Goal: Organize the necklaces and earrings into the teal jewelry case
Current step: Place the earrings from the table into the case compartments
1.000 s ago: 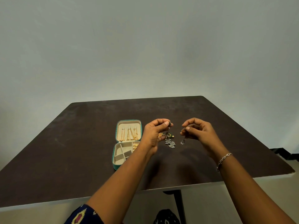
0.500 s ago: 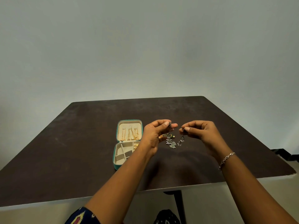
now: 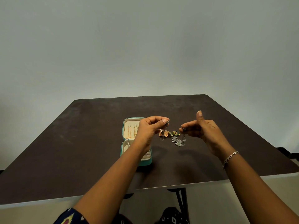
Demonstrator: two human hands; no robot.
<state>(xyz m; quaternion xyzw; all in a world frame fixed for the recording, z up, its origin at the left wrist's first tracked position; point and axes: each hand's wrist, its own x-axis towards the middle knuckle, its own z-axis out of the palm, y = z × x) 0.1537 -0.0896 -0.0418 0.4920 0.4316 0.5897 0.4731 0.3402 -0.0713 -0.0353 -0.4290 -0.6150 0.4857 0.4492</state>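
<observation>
Progress: partial. Teal jewelry case [image 3: 146, 163] lies open on the table [image 3: 80, 151], to the left of my hands, lid tipped back. Gold necklaces [image 3: 131, 131] hang in a row inside the lid; I judge that part done. The lower tray is mostly hidden by my left forearm. Something small lies in a near compartment, but I cannot tell what.

Left hand [image 3: 148, 130] is raised above the table, fingers curled, thumb and forefinger pinching a small dark earring [image 3: 167, 124]. Right hand [image 3: 205, 131] is near it, thumb sticking up, fingertips pinching a second dark earring [image 3: 184, 130] whose dangle hangs down. They look like a pair. Both are off the table and outside the case.

Outstanding: gold earrings [image 3: 163, 133], a green-and-gold earring [image 3: 174, 132] and silver filigree earrings [image 3: 177, 141] lie loose on the table just right of the case, below and between my hands. None of these is stowed.

Assessment: necklaces in, earrings largely left to do; roughly halfway at best. The bracelet [image 3: 229, 157] on my right wrist is worn and not counted.
</observation>
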